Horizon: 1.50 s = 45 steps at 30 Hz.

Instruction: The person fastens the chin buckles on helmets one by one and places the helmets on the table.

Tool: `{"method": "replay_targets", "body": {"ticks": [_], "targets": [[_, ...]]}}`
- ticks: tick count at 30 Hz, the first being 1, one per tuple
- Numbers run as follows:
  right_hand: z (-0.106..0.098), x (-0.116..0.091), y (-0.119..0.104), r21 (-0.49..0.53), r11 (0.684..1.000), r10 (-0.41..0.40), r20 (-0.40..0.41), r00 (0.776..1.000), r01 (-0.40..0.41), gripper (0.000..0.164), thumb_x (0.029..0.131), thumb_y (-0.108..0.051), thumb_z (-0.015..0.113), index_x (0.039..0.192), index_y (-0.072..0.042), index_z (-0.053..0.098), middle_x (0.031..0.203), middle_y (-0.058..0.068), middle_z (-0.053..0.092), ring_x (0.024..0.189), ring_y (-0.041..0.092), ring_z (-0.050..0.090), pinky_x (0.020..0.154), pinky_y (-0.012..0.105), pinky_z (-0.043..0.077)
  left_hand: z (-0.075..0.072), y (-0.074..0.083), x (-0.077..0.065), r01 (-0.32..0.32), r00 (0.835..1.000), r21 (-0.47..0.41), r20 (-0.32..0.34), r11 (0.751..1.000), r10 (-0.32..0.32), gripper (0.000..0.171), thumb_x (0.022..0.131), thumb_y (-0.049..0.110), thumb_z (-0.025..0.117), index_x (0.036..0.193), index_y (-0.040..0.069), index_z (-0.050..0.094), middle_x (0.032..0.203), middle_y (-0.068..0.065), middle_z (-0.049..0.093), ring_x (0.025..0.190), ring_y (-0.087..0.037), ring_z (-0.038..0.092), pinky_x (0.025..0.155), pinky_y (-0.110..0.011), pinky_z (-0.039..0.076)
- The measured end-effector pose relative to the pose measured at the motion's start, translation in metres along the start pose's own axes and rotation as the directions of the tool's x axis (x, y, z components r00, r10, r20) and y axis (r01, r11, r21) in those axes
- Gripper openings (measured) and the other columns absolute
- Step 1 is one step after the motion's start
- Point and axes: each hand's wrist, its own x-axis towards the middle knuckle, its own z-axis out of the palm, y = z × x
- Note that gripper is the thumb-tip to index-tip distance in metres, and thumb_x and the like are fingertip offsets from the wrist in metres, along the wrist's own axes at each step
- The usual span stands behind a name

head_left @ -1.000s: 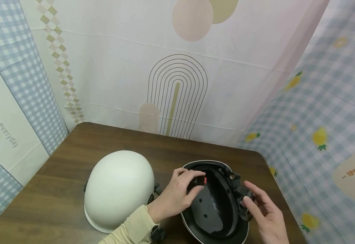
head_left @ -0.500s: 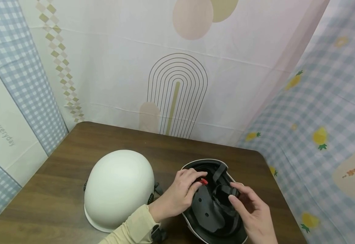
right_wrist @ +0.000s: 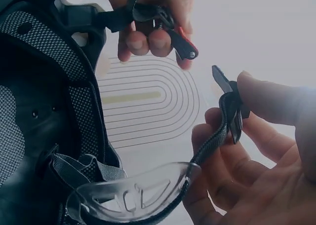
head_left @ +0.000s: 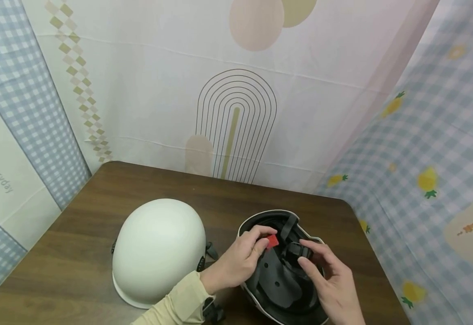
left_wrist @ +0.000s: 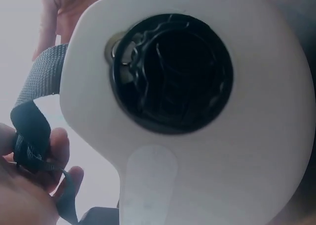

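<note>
An upturned helmet (head_left: 278, 293) with a black lining lies at the table's right side. Above its opening, my left hand (head_left: 234, 264) holds a black buckle half with a red tab (head_left: 272, 241), thumb against fingers. My right hand (head_left: 335, 282) pinches the other half, a black buckle tongue (right_wrist: 232, 106), by its strap. Both pieces are apart, facing each other across a small gap in the right wrist view. A clear chin cup (right_wrist: 133, 195) sits on the right strap. The left wrist view shows the white shell (left_wrist: 266, 111) with a round black fitting (left_wrist: 187, 77).
A second white helmet (head_left: 159, 253) stands dome up on the left of the brown wooden table (head_left: 77, 271), its dark strap (head_left: 210, 250) sticking out on the right. Printed cloth (head_left: 159, 99) hangs behind the table, and a checked cloth (head_left: 423, 135) runs along the right.
My right hand has moved left with its buckle tongue, closer to my left hand. The red tab in my left hand has turned and now shows more of its face.
</note>
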Motion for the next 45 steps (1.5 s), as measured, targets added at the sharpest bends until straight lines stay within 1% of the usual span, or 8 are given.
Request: {"method": "replay_targets", "body": {"ticks": [6,14,18,23,30,34,38,45], "targets": [[0.001,0.002,0.000,-0.036,0.999,0.009,0.008,1.000,-0.008,0.032,0.093,-0.013,0.066,0.124,-0.020,0.064,0.102,0.001,0.063,0.082,0.015,0.059,0.069,0.024,0.046,-0.001,0.001,-0.002,-0.034,0.999,0.109,0.021,0.993,0.032,0.041,0.101,0.034,0.052,0.139,0.018,0.046,0.119,0.008,0.054,0.110,-0.009,0.049,0.103,-0.047,0.031],[0.001,0.002,0.000,-0.031,0.999,0.019,-0.001,1.000,-0.019,0.033,0.093,-0.012,0.066,0.126,-0.019,0.064,0.103,0.002,0.064,0.081,0.016,0.060,0.069,0.024,0.048,-0.001,-0.002,-0.002,-0.178,0.973,0.190,-0.110,0.965,0.201,0.037,0.094,0.020,0.067,0.129,0.014,0.060,0.110,0.006,0.050,0.107,-0.010,0.045,0.088,-0.030,0.043],[0.002,0.002,0.002,-0.037,0.998,0.041,-0.024,0.999,-0.042,0.034,0.093,-0.012,0.067,0.126,-0.016,0.062,0.113,0.003,0.064,0.084,0.015,0.061,0.072,0.023,0.049,-0.003,-0.001,-0.003,-0.154,0.976,0.157,-0.130,0.975,0.175,0.042,0.094,0.020,0.067,0.135,0.016,0.057,0.113,0.007,0.054,0.109,-0.009,0.047,0.092,-0.034,0.040],[0.004,0.002,0.002,-0.041,0.997,0.065,-0.026,0.998,-0.066,0.031,0.093,-0.014,0.067,0.123,-0.015,0.063,0.113,0.000,0.063,0.085,0.015,0.062,0.072,0.024,0.050,-0.004,0.000,-0.004,-0.111,0.983,0.112,-0.132,0.987,0.126,0.041,0.094,0.022,0.066,0.134,0.019,0.055,0.123,0.005,0.060,0.115,-0.008,0.052,0.106,-0.045,0.026],[0.006,0.002,0.000,-0.070,0.993,0.089,-0.026,0.996,-0.091,0.030,0.092,-0.020,0.068,0.122,-0.020,0.064,0.110,-0.001,0.064,0.087,0.014,0.062,0.073,0.024,0.049,-0.004,0.002,-0.007,-0.027,0.995,0.040,-0.096,0.999,0.031,0.035,0.100,0.034,0.055,0.132,0.019,0.053,0.121,0.014,0.060,0.128,-0.019,0.035,0.107,-0.047,0.023],[0.007,0.003,0.000,-0.081,0.992,0.096,-0.023,0.995,-0.098,0.030,0.092,-0.022,0.069,0.122,-0.021,0.064,0.111,-0.002,0.064,0.086,0.014,0.061,0.072,0.026,0.050,-0.004,0.003,-0.008,-0.025,0.997,0.009,-0.074,1.000,0.026,0.034,0.102,0.032,0.051,0.130,0.014,0.048,0.116,0.012,0.062,0.129,-0.018,0.031,0.107,-0.047,0.021],[0.009,0.003,-0.001,-0.075,0.992,0.101,-0.025,0.995,-0.103,0.030,0.092,-0.022,0.069,0.121,-0.019,0.065,0.108,-0.002,0.064,0.086,0.014,0.061,0.072,0.026,0.050,-0.004,0.003,-0.009,-0.013,0.998,0.000,-0.055,1.000,0.013,0.033,0.102,0.035,0.051,0.130,0.018,0.047,0.112,0.013,0.061,0.128,-0.020,0.028,0.104,-0.047,0.027],[0.011,0.004,-0.001,-0.083,0.993,0.084,-0.019,0.996,-0.085,0.029,0.092,-0.022,0.069,0.121,-0.019,0.065,0.107,-0.003,0.064,0.085,0.014,0.060,0.072,0.024,0.049,-0.003,0.000,-0.009,-0.061,0.998,0.032,-0.027,0.998,0.061,0.031,0.102,0.035,0.050,0.129,0.022,0.045,0.117,0.013,0.060,0.124,-0.017,0.032,0.101,-0.045,0.026]]}}
